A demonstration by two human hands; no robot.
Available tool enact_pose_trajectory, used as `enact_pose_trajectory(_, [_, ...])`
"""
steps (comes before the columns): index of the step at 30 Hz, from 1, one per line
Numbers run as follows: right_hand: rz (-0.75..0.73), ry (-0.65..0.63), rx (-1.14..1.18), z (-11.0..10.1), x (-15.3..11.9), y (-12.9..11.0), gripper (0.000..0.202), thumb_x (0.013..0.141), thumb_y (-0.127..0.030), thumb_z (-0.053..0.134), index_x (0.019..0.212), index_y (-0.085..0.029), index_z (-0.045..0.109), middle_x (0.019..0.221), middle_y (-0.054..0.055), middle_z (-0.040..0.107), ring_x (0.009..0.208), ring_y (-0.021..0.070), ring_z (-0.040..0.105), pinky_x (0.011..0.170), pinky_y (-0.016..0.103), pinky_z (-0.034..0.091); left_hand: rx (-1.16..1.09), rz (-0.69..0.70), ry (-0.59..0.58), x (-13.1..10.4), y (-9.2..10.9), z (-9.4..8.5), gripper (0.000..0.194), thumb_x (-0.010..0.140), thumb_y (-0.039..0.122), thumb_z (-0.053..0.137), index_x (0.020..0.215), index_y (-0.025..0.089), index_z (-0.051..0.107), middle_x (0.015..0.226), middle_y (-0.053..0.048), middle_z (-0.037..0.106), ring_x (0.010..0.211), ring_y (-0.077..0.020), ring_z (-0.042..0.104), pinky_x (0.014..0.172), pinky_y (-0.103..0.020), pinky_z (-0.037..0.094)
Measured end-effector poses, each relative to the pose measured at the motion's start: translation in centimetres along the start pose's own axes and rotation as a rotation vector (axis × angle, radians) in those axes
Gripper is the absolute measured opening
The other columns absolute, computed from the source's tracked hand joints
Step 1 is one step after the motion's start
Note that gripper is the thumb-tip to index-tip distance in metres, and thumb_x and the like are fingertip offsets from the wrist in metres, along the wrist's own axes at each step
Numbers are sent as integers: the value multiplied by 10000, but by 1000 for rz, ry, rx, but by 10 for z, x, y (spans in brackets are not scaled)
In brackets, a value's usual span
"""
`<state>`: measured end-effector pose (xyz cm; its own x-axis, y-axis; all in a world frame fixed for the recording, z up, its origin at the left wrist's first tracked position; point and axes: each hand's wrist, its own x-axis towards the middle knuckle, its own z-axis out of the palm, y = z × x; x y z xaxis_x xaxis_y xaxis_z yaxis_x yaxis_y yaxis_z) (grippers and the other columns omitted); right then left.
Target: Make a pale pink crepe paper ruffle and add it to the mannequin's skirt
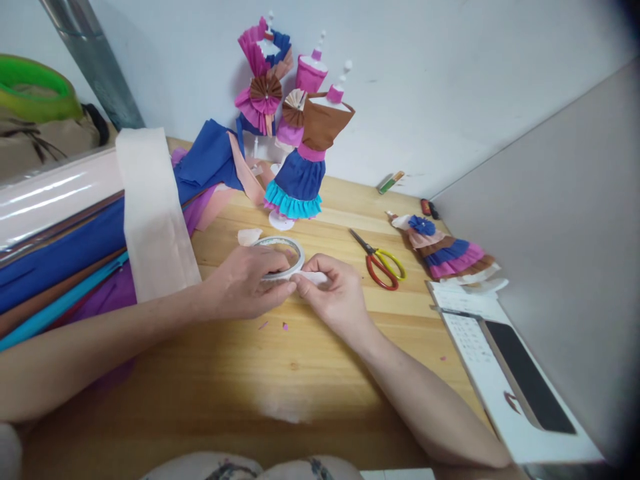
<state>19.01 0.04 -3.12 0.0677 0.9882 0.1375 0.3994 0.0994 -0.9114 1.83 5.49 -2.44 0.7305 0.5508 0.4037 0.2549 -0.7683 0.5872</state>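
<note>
My left hand (250, 283) is closed on a thin white roll of tape (295, 248), with its ring standing out past the fingers. My right hand (334, 290) pinches a small whitish piece (316, 277) close beside the roll; whether it is tape or paper I cannot tell. The fingertips of both hands nearly meet at the roll's near edge. A cream paper scrap (249, 236) lies just behind my left hand. Scissors (379, 261) with one red and one yellow handle lie on the table right of my right hand, blades partly apart.
Dress forms (303, 175) in coloured crepe paper stand at the back wall. Crepe paper rolls (60, 237) and a cream strip (155, 220) cover the left side. A layered paper dress (447, 252), a phone (530, 377) on white sheets, and a glue-like tube (391, 182) lie right.
</note>
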Motion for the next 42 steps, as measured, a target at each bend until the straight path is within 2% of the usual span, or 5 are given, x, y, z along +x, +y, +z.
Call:
enact_pose_trajectory(5, [-3, -18, 39, 1, -1, -2, 229, 706, -330, 664, 571, -198, 534, 523, -25, 507, 480, 95, 388, 476, 235, 332, 44, 19, 79, -1, -7, 6, 258, 815, 130, 470, 563, 166, 425, 519, 47, 384, 501, -74, 317, 501, -257, 237])
enact_pose_trajectory(16, [-45, -8, 31, -6, -1, -7, 168, 723, -298, 633, 623, -183, 562, 531, -28, 517, 463, 85, 390, 442, 215, 325, 127, 122, 216, 0, -14, 8, 231, 806, 105, 509, 586, 166, 476, 504, 60, 427, 489, -69, 364, 502, -232, 282])
enact_pose_trajectory(23, [-179, -61, 53, -3, -5, -8, 116, 768, -227, 617, 661, -185, 610, 563, -27, 566, 461, 83, 435, 468, 216, 373, 90, 77, 133, 1, -10, 6, 228, 869, 140, 472, 647, 168, 518, 534, 50, 444, 509, -81, 397, 518, -235, 291])
enact_pose_trajectory(33, [-156, 59, -45, -6, -2, -5, 165, 753, -273, 654, 629, -186, 588, 531, -25, 567, 455, 95, 445, 443, 210, 358, 25, 166, 75, 2, -10, 3, 241, 950, 202, 458, 718, 180, 519, 586, 40, 481, 552, -104, 434, 576, -250, 349])
enact_pose_trajectory(42, [-187, 128, -125, -3, -1, -3, 183, 728, -248, 644, 582, -190, 551, 484, -44, 524, 437, 83, 418, 428, 197, 331, 10, 144, 61, 2, -10, 4, 232, 935, 176, 459, 704, 185, 487, 592, 34, 475, 570, -115, 442, 579, -262, 333])
